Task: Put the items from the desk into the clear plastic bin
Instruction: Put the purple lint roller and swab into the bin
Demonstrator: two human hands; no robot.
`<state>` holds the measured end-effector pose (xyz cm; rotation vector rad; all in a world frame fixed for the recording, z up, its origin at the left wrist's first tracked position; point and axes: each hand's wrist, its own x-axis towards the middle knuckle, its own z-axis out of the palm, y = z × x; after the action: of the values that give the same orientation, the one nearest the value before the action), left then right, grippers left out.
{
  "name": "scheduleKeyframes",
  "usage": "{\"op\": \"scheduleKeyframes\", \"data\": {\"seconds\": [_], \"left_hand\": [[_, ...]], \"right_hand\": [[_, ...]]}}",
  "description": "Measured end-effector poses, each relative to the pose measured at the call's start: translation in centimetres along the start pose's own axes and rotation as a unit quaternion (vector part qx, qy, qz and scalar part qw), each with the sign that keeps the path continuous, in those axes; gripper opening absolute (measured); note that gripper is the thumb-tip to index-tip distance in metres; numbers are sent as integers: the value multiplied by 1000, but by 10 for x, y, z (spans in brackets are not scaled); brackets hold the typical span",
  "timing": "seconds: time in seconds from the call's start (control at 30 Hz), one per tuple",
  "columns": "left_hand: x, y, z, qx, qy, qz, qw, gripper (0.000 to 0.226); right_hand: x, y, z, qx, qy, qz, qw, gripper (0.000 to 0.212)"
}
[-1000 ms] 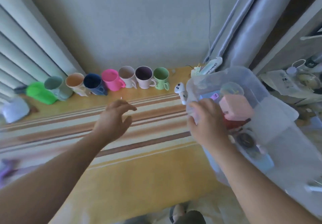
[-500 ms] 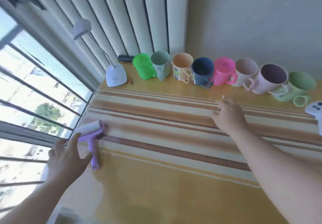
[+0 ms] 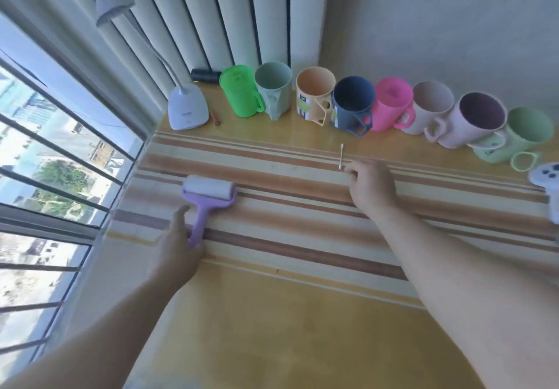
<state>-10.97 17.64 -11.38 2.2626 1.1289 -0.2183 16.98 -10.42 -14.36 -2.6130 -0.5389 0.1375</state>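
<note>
The left hand (image 3: pixel 178 252) is laid over the handle end of the lint roller (image 3: pixel 208 199), fingers loosely spread, not yet closed round it. The right hand (image 3: pixel 370 186) seems pinched at the near tip of the cotton swab (image 3: pixel 341 156), though contact cannot be told. The thin swab could be flicked away or slip from a shallow pinch. The bench (image 3: pixel 302 328) is covered by a striped mat; mugs (image 3: pixel 354 106) are lined along the far wall, and a window lies left. The bin is out of view.
</note>
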Motion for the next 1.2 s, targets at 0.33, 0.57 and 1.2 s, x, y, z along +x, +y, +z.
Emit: {"op": "scheduleKeyframes", "data": {"seconds": [0.33, 0.57, 1.2], "left_hand": [[-33, 102, 83, 17, -99, 71, 992, 33], [-54, 99, 89, -22, -132, 59, 989, 16], [-307, 527, 158, 43, -157, 696, 700, 38]], "right_hand": [[41, -38, 17, -33, -52, 109, 992, 35], [3, -31, 6, -100, -142, 5, 985, 16], [-374, 242, -416, -64, 170, 340, 923, 13]]}}
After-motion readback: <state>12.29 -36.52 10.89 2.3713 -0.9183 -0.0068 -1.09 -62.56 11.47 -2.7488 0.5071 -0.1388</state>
